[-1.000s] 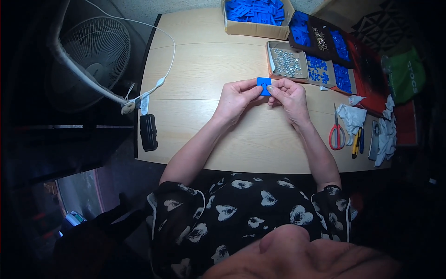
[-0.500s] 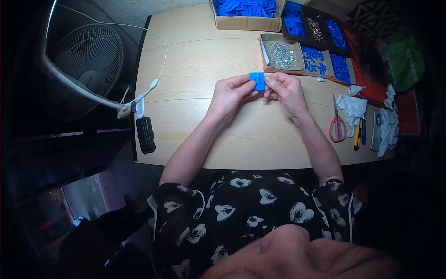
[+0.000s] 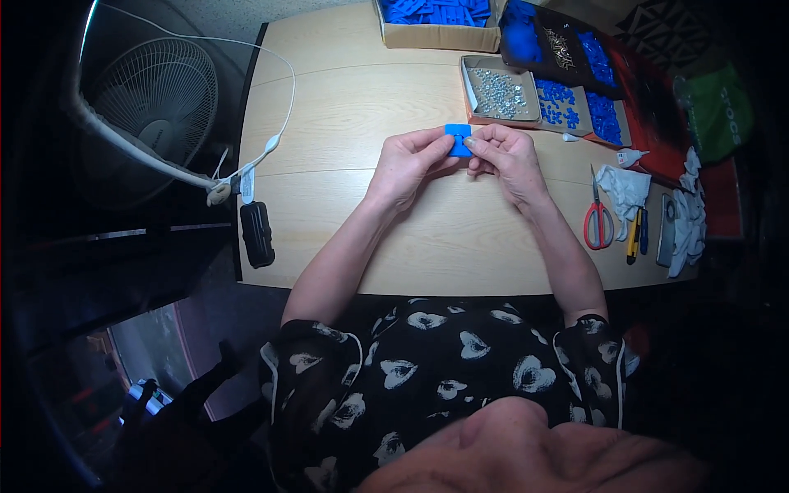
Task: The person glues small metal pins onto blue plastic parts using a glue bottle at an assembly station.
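Between both hands, above the middle of the table, is a small flat blue plastic piece (image 3: 458, 130). My left hand (image 3: 408, 164) is closed on its left side, thumb lying on the top face. My right hand (image 3: 505, 160) pinches its right edge, the thumb tip reaching over the face near the centre. A dark opening shows in the piece between the two thumbs. Whether a smaller part sits under the right fingertips, I cannot tell. Just beyond the hands stands an open box (image 3: 537, 97) of small clear or silvery round parts.
Boxes of blue parts (image 3: 559, 103) and a dark tray (image 3: 526, 72) with brass-coloured pieces sit at the back right. Red-handled scissors (image 3: 598, 226), a yellow cutter (image 3: 632, 240) and a white cloth (image 3: 623, 191) lie at right. A black case (image 3: 257, 234) rests at left, near a fan (image 3: 160, 103).
My right thumb has shifted inward over the blue piece, and my left thumb has moved slightly toward it. Both hands keep hold. At lower left, a dark shape has changed position.
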Demonstrator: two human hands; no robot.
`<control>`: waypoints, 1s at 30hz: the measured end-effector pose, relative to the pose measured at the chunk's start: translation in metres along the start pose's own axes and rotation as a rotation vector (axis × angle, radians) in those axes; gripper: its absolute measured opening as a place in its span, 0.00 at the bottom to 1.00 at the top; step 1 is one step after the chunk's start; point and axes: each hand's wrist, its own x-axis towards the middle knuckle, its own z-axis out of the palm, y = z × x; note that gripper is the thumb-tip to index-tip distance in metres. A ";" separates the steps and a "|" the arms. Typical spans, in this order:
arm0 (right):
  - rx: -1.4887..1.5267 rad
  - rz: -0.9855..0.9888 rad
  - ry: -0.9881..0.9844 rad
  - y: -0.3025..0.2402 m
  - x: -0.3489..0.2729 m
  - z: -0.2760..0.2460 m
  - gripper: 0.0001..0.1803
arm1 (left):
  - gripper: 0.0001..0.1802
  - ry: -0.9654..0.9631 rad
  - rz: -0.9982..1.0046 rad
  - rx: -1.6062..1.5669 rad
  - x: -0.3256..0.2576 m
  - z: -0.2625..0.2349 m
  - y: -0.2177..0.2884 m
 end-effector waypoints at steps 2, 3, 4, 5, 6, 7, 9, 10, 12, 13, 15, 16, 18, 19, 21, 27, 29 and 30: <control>0.006 0.005 -0.015 0.000 0.001 0.001 0.08 | 0.16 -0.004 0.001 -0.022 0.000 -0.003 0.001; 0.011 0.001 -0.009 -0.001 0.001 0.001 0.07 | 0.17 -0.009 -0.009 -0.035 0.001 -0.004 0.001; 0.017 -0.004 -0.004 -0.001 0.001 0.001 0.07 | 0.17 -0.013 -0.018 -0.049 0.001 -0.005 0.002; 0.013 -0.004 -0.008 -0.001 0.001 0.000 0.07 | 0.17 -0.012 -0.014 -0.053 0.000 -0.005 0.003; 0.022 -0.008 -0.010 -0.001 0.000 0.000 0.07 | 0.18 -0.040 -0.004 -0.058 -0.002 -0.003 0.006; 0.031 -0.012 -0.011 0.000 0.000 0.000 0.07 | 0.19 -0.068 0.006 -0.063 -0.003 -0.003 0.007; 0.038 -0.011 -0.017 0.000 0.000 0.000 0.07 | 0.19 -0.088 0.016 -0.046 -0.004 -0.004 0.009; 0.048 -0.010 -0.017 0.001 0.001 0.000 0.07 | 0.20 -0.111 0.021 -0.025 -0.005 -0.005 0.010; 0.059 -0.004 -0.029 0.003 0.001 -0.002 0.08 | 0.20 -0.113 0.024 -0.030 -0.006 -0.005 0.011; 0.074 0.001 -0.034 0.004 0.002 -0.003 0.08 | 0.20 -0.119 0.022 -0.031 -0.006 -0.005 0.011; 0.081 0.005 -0.037 0.005 0.001 -0.003 0.08 | 0.20 -0.126 0.025 -0.035 -0.005 -0.007 0.009; 0.092 0.008 -0.037 0.005 0.002 -0.003 0.08 | 0.20 -0.135 0.024 -0.036 -0.004 -0.009 0.008; 0.095 0.009 -0.043 0.006 0.002 -0.002 0.08 | 0.19 -0.131 0.029 -0.026 -0.005 -0.009 0.007; 0.099 0.008 -0.044 0.006 0.002 -0.002 0.08 | 0.18 -0.132 0.030 -0.013 -0.005 -0.009 0.007; 0.099 0.007 -0.051 0.005 0.002 -0.002 0.09 | 0.18 -0.123 0.030 0.002 -0.007 -0.008 0.010; 0.089 0.013 -0.042 0.004 0.002 -0.001 0.09 | 0.17 -0.122 0.045 0.023 -0.005 -0.010 0.008; 0.087 0.019 -0.039 0.004 0.002 -0.001 0.09 | 0.17 -0.122 0.041 0.023 -0.005 -0.010 0.009; 0.082 0.017 -0.036 0.004 0.002 -0.001 0.09 | 0.17 -0.127 0.045 0.013 -0.005 -0.009 0.008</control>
